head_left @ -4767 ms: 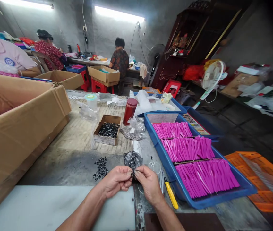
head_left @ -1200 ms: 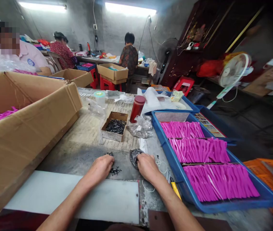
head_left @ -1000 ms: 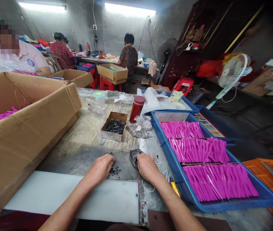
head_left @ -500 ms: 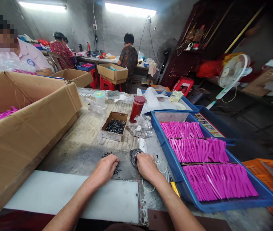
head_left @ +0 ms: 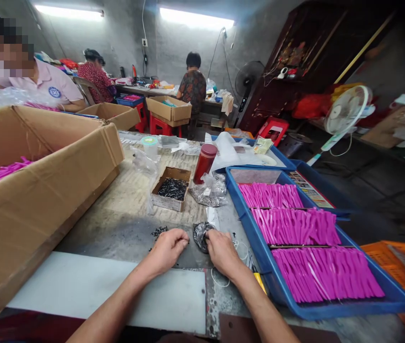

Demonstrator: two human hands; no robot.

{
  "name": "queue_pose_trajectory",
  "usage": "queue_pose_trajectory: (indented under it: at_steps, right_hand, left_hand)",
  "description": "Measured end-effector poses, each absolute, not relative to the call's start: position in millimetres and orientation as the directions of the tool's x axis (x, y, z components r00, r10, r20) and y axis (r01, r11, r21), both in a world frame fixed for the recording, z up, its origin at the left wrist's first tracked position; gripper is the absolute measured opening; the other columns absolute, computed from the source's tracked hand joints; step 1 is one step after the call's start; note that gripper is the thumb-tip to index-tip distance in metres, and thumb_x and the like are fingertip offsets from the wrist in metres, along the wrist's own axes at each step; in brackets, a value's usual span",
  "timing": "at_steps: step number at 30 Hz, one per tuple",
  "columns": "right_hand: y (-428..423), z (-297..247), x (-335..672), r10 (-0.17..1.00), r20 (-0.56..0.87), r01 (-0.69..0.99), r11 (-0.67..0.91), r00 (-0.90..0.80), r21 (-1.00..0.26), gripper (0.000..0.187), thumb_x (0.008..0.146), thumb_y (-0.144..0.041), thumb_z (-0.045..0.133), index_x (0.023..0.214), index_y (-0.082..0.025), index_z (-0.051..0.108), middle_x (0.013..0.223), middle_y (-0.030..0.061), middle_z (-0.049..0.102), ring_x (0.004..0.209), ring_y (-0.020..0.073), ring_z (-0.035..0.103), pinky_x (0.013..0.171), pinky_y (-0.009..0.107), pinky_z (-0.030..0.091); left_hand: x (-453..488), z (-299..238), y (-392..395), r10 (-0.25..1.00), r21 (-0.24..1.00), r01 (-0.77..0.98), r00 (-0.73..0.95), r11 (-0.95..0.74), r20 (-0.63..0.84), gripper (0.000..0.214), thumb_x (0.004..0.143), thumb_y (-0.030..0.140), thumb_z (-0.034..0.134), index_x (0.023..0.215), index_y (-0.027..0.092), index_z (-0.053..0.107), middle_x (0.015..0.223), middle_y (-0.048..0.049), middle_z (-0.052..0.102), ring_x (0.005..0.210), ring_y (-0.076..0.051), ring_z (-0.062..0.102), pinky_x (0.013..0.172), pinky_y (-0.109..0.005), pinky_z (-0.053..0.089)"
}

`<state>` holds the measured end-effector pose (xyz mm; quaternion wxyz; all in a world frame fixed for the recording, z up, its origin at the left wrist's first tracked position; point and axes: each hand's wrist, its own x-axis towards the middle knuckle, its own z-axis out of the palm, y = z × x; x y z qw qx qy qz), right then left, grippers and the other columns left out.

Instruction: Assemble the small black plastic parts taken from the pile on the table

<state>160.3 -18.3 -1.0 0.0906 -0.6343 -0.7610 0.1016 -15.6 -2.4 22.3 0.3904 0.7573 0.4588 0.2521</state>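
My left hand [head_left: 169,248] hovers over the grey worktop, its thumb and fingers pinched together; whatever they hold is too small to make out. Beside it lies a loose pile of small black pieces [head_left: 159,232], partly hidden by the hand. My right hand [head_left: 222,250] is closed on the edge of a crumpled clear plastic bag [head_left: 201,234] with dark contents. The left fingertips point at this bag, a short way apart from it. Farther back sits a small open cardboard box [head_left: 168,205] full of thin black pieces.
A blue tray [head_left: 307,312] with rows of magenta plastic pieces [head_left: 325,274] stands to the right, a large cardboard box [head_left: 45,200] to the left. Behind are a red flask [head_left: 205,163] and a plastic bag [head_left: 211,190]. A white board [head_left: 116,290] lies in front. Other people sit beyond.
My left hand has moved right, from the black pile towards the plastic bag, uncovering part of the pile. My right hand stays at the bag. The view has shifted slightly.
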Motion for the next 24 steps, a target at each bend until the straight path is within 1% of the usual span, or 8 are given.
queue_pose_trajectory:
  at_steps: [3,5,9,12,15,18,21,24]
  right_hand:
    - [-20,-4,162,0.985,0.077,0.91,0.175,-0.157,-0.377,0.017,0.073,-0.01,0.036,0.075,-0.015,0.052,0.073,0.0047,0.059,0.071,0.0162,0.051,0.064,0.026,0.032]
    - [-21,-5,163,0.984,0.117,0.883,0.172,-0.134,-0.436,0.018,0.072,-0.01,0.036,0.076,-0.015,0.053,0.072,0.0045,0.06,0.07,0.0164,0.052,0.064,0.026,0.035]
    - [-24,-3,164,0.977,0.183,0.821,0.192,-0.109,-0.537,0.026,0.069,-0.009,0.038,0.088,-0.014,0.054,0.085,0.0065,0.061,0.081,0.0173,0.053,0.072,0.028,0.038]
    - [-26,1,165,0.979,0.186,0.775,0.182,-0.085,-0.605,0.026,0.069,-0.01,0.038,0.086,-0.015,0.056,0.085,0.0064,0.062,0.081,0.0174,0.054,0.073,0.029,0.039]
    - [-29,1,165,0.986,0.167,0.7,0.129,-0.014,-0.703,0.022,0.069,-0.013,0.039,0.08,-0.016,0.058,0.078,0.0052,0.062,0.077,0.0171,0.055,0.07,0.028,0.041]
    - [-32,-2,165,0.99,0.128,0.588,0.068,0.06,-0.806,0.017,0.07,-0.017,0.042,0.077,-0.016,0.057,0.073,0.0035,0.061,0.069,0.0162,0.055,0.063,0.026,0.041]
    - [-34,-4,164,0.991,0.082,0.43,0.031,0.101,-0.902,0.013,0.07,-0.021,0.045,0.075,-0.015,0.056,0.067,0.0019,0.059,0.063,0.0148,0.053,0.058,0.024,0.041]
    - [-35,-2,160,0.99,0.039,0.248,0.005,0.132,-0.969,0.013,0.069,-0.026,0.049,0.071,-0.015,0.055,0.062,0.0004,0.056,0.059,0.0134,0.051,0.056,0.023,0.04]
  left_hand:
    - [-6,19,-1,0.89,0.934,0.329,0.455,-0.138,-0.029,0.011,0.069,0.017,0.043,0.066,0.014,0.052,0.057,0.0031,0.047,0.055,-0.009,0.04,0.052,-0.018,0.031]
    - [0,17,1,0.879,0.977,0.21,0.47,-0.023,-0.081,0.009,0.067,0.019,0.045,0.065,0.013,0.052,0.055,0.0039,0.043,0.051,-0.007,0.036,0.048,-0.017,0.029]
    - [9,14,2,0.854,0.981,0.03,0.489,0.189,-0.18,0.013,0.064,0.025,0.052,0.064,0.012,0.05,0.05,0.0058,0.039,0.044,-0.005,0.031,0.042,-0.016,0.024]
    - [12,10,0,0.845,0.954,-0.056,0.482,0.295,-0.233,0.018,0.062,0.029,0.055,0.065,0.012,0.049,0.048,0.0063,0.039,0.041,-0.004,0.03,0.04,-0.016,0.021]
    - [13,4,-2,0.828,0.928,-0.101,0.494,0.359,-0.267,0.021,0.062,0.031,0.057,0.067,0.012,0.049,0.047,0.007,0.039,0.039,-0.003,0.029,0.039,-0.016,0.018]
    - [14,0,-3,0.815,0.913,-0.134,0.514,0.385,-0.268,0.022,0.063,0.032,0.057,0.067,0.012,0.048,0.046,0.0074,0.038,0.038,-0.003,0.028,0.038,-0.015,0.017]
    - [14,-2,-3,0.808,0.904,-0.153,0.524,0.4,-0.269,0.024,0.063,0.033,0.057,0.067,0.012,0.048,0.046,0.0073,0.037,0.038,-0.003,0.029,0.038,-0.015,0.017]
    - [14,-2,-2,0.805,0.898,-0.16,0.526,0.41,-0.274,0.026,0.063,0.035,0.058,0.067,0.012,0.048,0.046,0.0069,0.037,0.038,-0.003,0.029,0.038,-0.016,0.017]
